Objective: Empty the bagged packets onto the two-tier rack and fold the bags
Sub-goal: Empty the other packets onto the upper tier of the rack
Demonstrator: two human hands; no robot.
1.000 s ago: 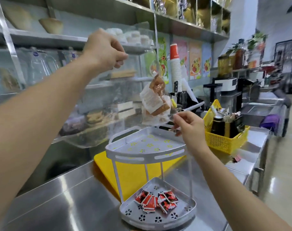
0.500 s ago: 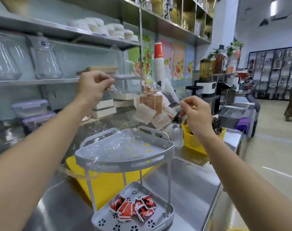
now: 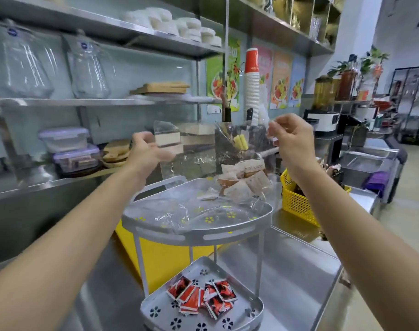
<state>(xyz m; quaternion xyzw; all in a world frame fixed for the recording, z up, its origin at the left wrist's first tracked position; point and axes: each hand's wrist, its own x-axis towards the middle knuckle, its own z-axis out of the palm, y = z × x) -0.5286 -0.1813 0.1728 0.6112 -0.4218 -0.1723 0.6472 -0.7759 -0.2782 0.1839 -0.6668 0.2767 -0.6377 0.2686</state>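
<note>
Now that the brown-and-white paper packets (image 3: 244, 183) have dropped lower than a moment ago, down to the top tier of the grey two-tier rack (image 3: 198, 232), we judge the clear plastic bag (image 3: 194, 151) nearly emptied, our left hand (image 3: 147, 152) and right hand (image 3: 293, 139) each pinching one corner.

Steel shelves (image 3: 60, 101) — fruit posters (image 3: 281, 82); steel counter (image 3: 294, 271).

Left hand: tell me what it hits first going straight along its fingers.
The left hand grips the clear plastic bag; pushing on, it would likely press deeper into that film. Depth behind is unclear.
</note>
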